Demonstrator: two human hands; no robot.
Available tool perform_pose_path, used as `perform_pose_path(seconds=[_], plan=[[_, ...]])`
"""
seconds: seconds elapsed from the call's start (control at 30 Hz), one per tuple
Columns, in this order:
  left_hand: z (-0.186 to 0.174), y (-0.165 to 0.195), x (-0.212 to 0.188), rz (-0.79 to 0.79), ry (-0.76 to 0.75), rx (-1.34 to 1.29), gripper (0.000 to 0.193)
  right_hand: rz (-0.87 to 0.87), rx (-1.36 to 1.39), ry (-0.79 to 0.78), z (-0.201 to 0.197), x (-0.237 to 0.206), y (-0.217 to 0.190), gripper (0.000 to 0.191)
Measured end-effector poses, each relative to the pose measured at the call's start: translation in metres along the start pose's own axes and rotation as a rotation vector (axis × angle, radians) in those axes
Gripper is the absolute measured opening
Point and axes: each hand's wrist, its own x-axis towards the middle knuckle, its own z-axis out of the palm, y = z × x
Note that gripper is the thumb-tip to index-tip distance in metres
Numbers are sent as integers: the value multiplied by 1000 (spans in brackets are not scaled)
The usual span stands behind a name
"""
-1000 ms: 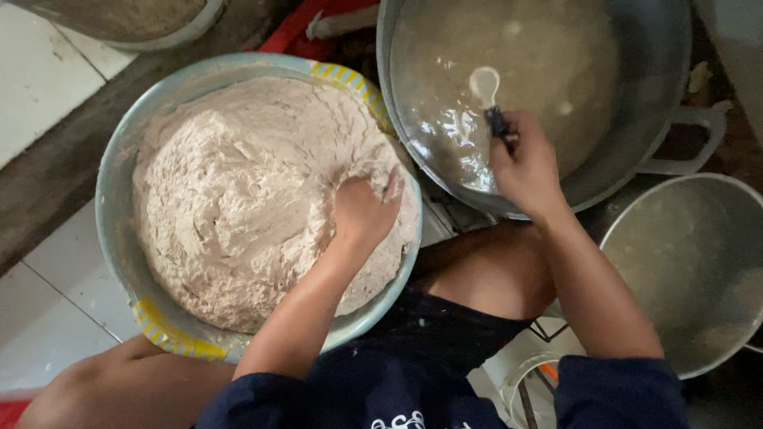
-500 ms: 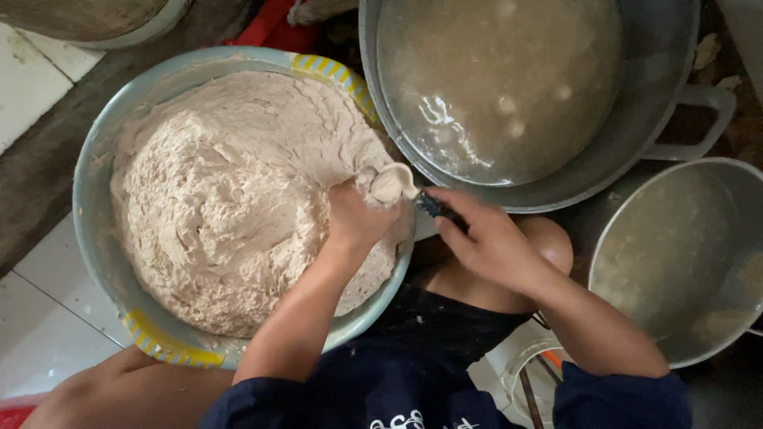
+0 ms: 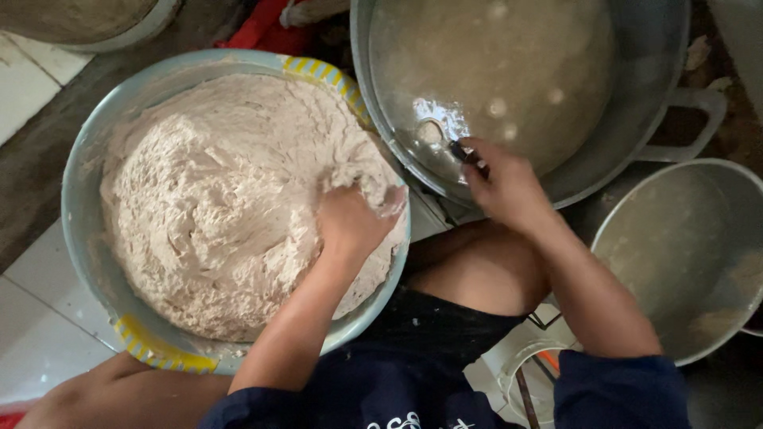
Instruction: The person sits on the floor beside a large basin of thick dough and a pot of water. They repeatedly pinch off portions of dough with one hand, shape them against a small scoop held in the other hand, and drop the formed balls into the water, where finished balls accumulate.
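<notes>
Metal makes the largest vessel, a wide round pot (image 3: 636,119) holding cloudy brownish liquid (image 3: 509,71). Beside it, touching rim to rim, sits a pale blue plastic basin (image 3: 79,214) with yellow striped patches, heaped with shaggy, sticky beige dough (image 3: 214,214). A second grey pot (image 3: 683,254) stands at the right, its inside smeared. The left hand (image 3: 350,222) is curled, fingers sunk into the dough at the basin's near edge. The right hand (image 3: 505,187) is closed around the dark handle of a ladle (image 3: 445,139), its bowl dipped under the liquid
</notes>
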Motion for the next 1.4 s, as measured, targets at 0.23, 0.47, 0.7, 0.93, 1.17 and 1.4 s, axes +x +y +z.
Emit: perform_pose_path(seconds=[0.23,0.47,0.7,0.93,1.17,1.4], plan=[[16,-9,-5,199,254,-299,28,197,177,-188,-4,-22,-19,36],[25,-4,-7,21,122,-520,20,-18,339,-254,9,-49,-57,43],[1,5,-3,-105,-90,-149,42,210,452,-363,1,-48,-38,48],[3,6,-10,-44,-90,85,77,102,-38,-21,-7,-37,13,47],[14,-2,-19,51,149,-387,28,186,121,-139,-7,-46,-5,44],[16,-2,-22,60,138,-584,38,39,286,-235,15,-64,-52,43]])
